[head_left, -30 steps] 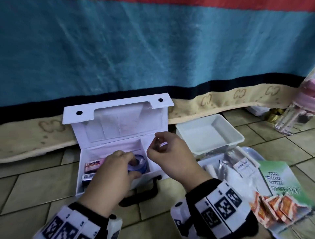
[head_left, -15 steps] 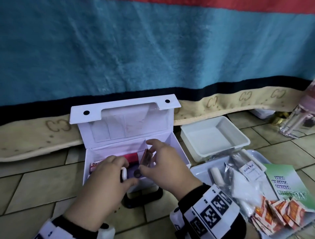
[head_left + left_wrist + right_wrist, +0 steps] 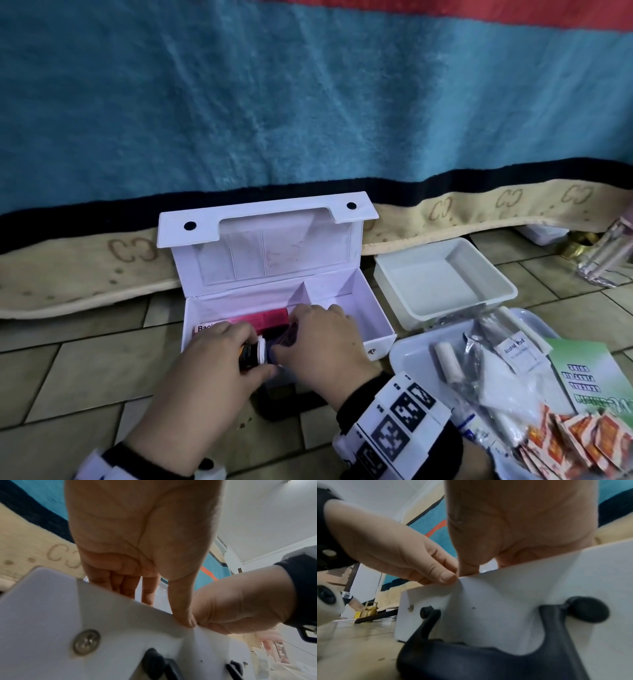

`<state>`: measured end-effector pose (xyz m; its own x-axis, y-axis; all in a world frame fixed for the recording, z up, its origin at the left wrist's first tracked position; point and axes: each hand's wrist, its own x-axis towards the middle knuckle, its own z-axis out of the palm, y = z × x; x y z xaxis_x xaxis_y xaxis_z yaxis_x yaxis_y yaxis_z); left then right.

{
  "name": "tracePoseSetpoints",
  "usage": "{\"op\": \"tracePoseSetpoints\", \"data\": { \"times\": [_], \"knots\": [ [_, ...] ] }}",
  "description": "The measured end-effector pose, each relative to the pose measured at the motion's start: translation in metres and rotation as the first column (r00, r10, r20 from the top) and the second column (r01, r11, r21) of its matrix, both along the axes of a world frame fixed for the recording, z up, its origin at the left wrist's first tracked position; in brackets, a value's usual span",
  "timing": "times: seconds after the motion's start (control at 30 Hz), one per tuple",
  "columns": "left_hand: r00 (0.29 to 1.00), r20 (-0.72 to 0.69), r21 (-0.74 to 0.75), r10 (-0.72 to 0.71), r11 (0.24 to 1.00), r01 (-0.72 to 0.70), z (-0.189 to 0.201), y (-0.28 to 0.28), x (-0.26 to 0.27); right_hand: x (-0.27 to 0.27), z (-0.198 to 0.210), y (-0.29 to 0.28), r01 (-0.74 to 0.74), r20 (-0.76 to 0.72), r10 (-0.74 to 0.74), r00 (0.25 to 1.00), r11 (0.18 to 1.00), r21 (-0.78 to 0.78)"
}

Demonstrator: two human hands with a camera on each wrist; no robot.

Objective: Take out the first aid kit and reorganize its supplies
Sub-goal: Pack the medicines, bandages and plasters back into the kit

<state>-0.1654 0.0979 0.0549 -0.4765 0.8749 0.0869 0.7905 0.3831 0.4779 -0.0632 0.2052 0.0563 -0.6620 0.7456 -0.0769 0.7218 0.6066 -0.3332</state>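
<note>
The white first aid box [image 3: 359,329] stands open on the tiled floor with its lid upright. Both hands reach into its left compartment, which holds a Bacidin box [image 3: 207,328] and a red box [image 3: 270,317]. My left hand [image 3: 239,356] grips a small dark bottle with a white cap [image 3: 255,353], lying on its side. My right hand [image 3: 308,339] pinches a small dark flat packet [image 3: 291,334] right beside the bottle. In the wrist views the left hand [image 3: 164,608] and the right hand [image 3: 469,568] have their thumbs at the box's front rim, above the black handle [image 3: 471,662]. The fingertips are hidden inside.
An empty white tray [image 3: 387,274] sits right of the box. In front of it a second tray [image 3: 407,356] holds a gauze roll [image 3: 448,363], an alcohol pad [image 3: 513,349], orange sachets [image 3: 582,442] and a green leaflet [image 3: 589,377]. A blue blanket [image 3: 308,102] hangs behind.
Both hands have gone down into the left compartment. The right hand dropped from above the box to beside the bottle. The blue tape roll seen a second ago is now hidden.
</note>
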Motion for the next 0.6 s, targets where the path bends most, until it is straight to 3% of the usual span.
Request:
{"op": "tracePoseSetpoints", "data": {
  "times": [0.6],
  "knots": [
    [1.0,-0.014,0.002,-0.003,1.0,0.003,0.0016,0.0005,0.0004,-0.0034,0.0064,-0.0035,-0.007,0.123,0.002,0.992,0.999,0.035]
  ]
}}
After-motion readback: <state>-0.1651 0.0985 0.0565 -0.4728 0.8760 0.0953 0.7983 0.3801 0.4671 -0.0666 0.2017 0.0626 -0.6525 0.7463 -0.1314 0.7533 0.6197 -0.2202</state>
